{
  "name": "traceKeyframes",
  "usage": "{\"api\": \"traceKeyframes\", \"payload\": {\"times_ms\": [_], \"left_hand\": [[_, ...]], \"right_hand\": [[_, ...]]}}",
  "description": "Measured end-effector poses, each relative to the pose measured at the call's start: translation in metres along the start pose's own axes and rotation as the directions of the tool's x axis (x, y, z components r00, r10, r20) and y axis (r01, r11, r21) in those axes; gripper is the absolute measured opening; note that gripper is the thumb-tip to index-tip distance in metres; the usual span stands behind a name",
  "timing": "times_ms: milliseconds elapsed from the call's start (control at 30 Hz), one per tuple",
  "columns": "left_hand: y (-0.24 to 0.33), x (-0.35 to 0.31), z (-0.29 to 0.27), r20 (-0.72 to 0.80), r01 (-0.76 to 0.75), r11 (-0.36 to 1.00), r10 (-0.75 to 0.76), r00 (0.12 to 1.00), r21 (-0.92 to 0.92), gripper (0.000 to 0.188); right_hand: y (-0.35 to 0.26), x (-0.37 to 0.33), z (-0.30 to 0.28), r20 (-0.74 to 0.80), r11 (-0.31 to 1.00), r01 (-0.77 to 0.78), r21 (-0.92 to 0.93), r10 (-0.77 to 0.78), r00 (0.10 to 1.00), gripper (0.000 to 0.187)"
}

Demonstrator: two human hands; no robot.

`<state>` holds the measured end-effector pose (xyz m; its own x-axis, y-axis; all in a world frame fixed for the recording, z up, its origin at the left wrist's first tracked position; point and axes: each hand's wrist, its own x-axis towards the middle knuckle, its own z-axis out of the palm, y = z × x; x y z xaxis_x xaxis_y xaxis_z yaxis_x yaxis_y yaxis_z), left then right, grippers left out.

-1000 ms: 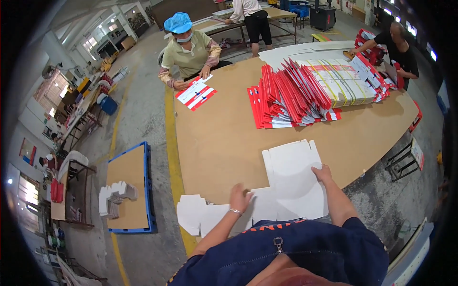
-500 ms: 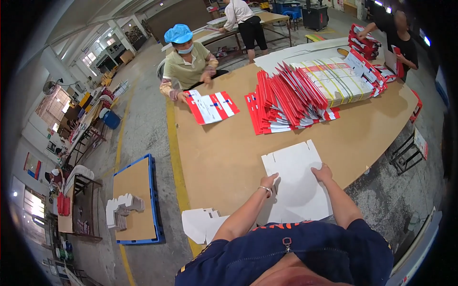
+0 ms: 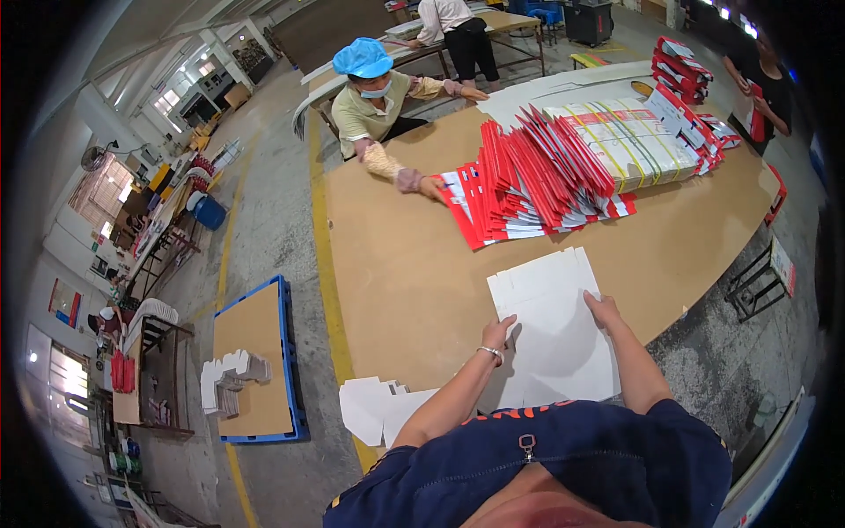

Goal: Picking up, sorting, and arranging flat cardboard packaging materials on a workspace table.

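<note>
A flat white cardboard sheet [image 3: 554, 330] with notched edges lies between my hands, close to my body over the brown table [image 3: 396, 299]. My left hand [image 3: 499, 334], with a bracelet at its wrist, grips the sheet's left edge, thumb on top. On the opposite edge my right hand [image 3: 602, 310] holds it the same way, fingers partly hidden underneath. More white cut cardboard [image 3: 374, 409] rests by my left forearm. Beyond the sheet, red and white folded cardboard pieces [image 3: 537, 176] are heaped in a fanned pile.
A strapped bundle of white card [image 3: 625, 145] sits behind the pile. Across the table a co-worker in a blue cap [image 3: 363, 58] touches the pile's left end. Another person in black [image 3: 764, 97] stands far right. A blue-edged pallet [image 3: 255, 396] with white pieces is on the floor left.
The co-worker's red and white piece has moved right onto the pile, and their other arm now stretches along the table. My hands and the sheet have shifted slightly away from me.
</note>
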<state>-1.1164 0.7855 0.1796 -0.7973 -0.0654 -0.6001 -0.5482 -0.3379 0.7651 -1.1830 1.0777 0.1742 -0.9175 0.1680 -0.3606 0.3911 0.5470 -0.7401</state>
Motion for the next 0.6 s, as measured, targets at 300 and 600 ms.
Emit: {"api": "traceKeyframes", "payload": {"times_ms": [300, 600], "left_hand": [[0.033, -0.026, 0.006, -0.030, -0.056, 0.998, 0.058, 0.998, 0.039, 0.039], [0.058, -0.053, 0.005, 0.113, -0.088, 0.975, 0.066, 0.991, 0.203, 0.061]], "right_hand": [[-0.043, -0.007, -0.008, 0.001, 0.964, 0.063, -0.260, -0.065, 0.998, 0.077], [-0.095, -0.028, -0.058, 0.190, 0.951, -0.043, 0.307, -0.017, 0.982, 0.065]]}}
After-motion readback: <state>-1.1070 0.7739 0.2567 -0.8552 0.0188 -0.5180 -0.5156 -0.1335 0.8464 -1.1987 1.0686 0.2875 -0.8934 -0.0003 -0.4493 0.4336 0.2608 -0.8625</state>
